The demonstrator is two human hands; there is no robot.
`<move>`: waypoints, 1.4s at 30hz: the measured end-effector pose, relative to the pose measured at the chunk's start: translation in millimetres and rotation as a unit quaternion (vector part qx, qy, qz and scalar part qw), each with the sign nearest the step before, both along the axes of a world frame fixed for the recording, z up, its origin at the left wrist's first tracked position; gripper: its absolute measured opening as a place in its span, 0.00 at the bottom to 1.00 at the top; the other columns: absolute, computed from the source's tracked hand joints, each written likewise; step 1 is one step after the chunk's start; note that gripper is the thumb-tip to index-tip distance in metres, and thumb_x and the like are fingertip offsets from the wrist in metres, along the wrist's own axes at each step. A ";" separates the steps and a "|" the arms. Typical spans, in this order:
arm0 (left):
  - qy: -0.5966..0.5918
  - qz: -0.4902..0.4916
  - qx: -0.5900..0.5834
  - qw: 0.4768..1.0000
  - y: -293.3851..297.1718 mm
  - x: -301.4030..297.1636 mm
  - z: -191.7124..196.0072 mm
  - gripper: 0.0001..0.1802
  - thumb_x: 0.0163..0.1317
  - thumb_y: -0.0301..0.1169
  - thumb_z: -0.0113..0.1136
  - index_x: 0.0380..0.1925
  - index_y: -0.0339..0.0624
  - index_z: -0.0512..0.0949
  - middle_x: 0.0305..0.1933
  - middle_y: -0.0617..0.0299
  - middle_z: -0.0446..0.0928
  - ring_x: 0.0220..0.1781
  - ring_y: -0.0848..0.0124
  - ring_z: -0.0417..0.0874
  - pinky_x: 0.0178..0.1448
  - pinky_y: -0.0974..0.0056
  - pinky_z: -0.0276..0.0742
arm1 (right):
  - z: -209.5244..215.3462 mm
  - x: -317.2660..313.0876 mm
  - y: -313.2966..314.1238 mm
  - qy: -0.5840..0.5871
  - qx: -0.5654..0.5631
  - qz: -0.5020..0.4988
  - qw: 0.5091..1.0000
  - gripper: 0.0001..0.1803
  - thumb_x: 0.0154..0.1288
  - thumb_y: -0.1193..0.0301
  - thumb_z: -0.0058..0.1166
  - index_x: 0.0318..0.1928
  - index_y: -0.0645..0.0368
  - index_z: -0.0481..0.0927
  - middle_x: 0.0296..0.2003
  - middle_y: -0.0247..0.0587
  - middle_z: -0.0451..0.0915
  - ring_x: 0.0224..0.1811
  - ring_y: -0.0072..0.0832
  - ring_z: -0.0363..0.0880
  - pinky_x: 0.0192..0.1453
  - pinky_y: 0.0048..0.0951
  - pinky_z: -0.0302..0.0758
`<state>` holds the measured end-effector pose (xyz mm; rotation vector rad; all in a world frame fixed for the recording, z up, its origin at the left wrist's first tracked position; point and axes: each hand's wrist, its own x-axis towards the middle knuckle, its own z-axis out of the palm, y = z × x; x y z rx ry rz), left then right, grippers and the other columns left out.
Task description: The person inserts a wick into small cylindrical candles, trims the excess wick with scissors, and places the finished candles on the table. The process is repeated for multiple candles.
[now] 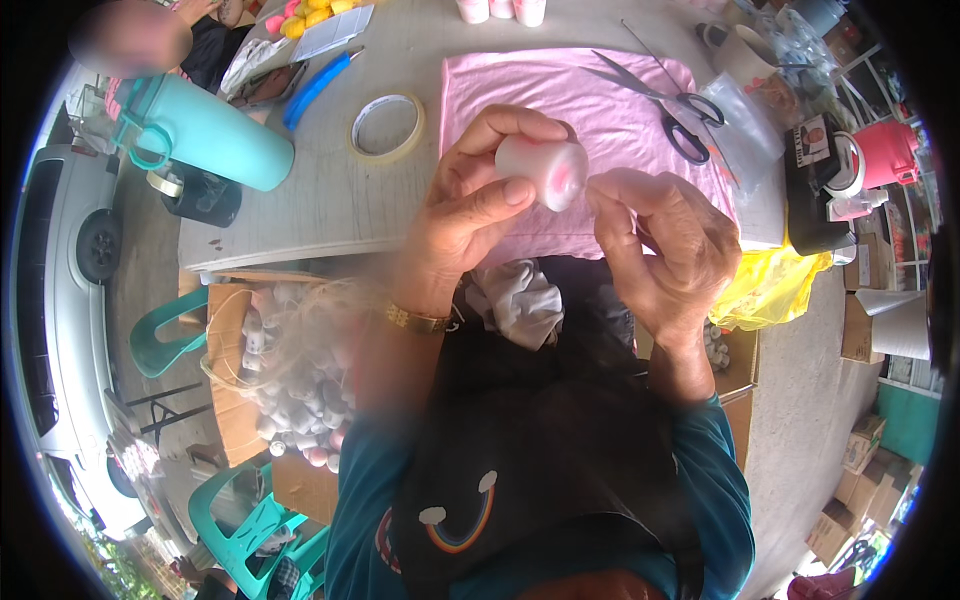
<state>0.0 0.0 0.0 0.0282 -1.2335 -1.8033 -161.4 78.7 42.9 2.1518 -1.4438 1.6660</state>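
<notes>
My left hand (463, 212) grips a small white candle-like cylinder (530, 165) with a pink patch, tilted above the table's front edge. Its surface looks glossy near the rounded end that points right. Beside that end, my right hand (672, 250) is closed in a pinch, thumb against forefinger. Whatever lies between those fingertips, if anything, is too small to make out. Beneath both hands a pink cloth (500, 90) is spread over the table. Black-handled scissors (665, 97) lie partly open on the cloth, with a thin metal rod (650, 55) next to them.
Left on the table are a tape roll (388, 128), a blue cutter (320, 90) and a teal bottle (215, 135). Similar pink-white cylinders (502, 10) stand at the far edge. Below left, a cardboard box (228, 375) holds many wrapped pieces. A yellow bag (775, 285) hangs at right.
</notes>
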 end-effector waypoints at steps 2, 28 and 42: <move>-0.007 0.008 0.003 1.000 1.3 0.0 1.4 0.25 0.57 0.29 0.64 0.55 0.36 0.70 0.55 0.56 0.71 0.57 0.68 0.72 0.60 0.62 0.69 | -0.8 -0.8 -1.1 0.002 -0.010 -0.002 1.000 0.09 0.51 0.80 0.66 0.34 0.56 0.83 0.23 0.31 0.79 0.17 0.19 0.71 0.20 0.20 0.65; -0.051 0.104 -0.013 0.993 3.1 5.5 -4.7 0.40 0.50 0.22 0.68 0.63 0.44 0.61 0.52 0.50 0.74 0.52 0.65 0.77 0.54 0.62 0.76 | -13.3 -12.7 0.9 -0.143 0.225 0.117 0.957 0.12 0.59 0.84 0.59 0.44 0.66 0.80 0.37 0.41 0.82 0.38 0.23 0.81 0.44 0.22 0.76; -0.055 0.106 -0.071 0.990 5.8 3.1 -2.1 0.41 0.48 0.17 0.67 0.63 0.42 0.61 0.54 0.49 0.74 0.55 0.63 0.78 0.57 0.61 0.77 | -27.6 -21.4 -3.1 -0.149 0.245 0.078 0.955 0.11 0.53 0.82 0.64 0.38 0.62 0.80 0.34 0.39 0.82 0.38 0.31 0.81 0.45 0.29 0.73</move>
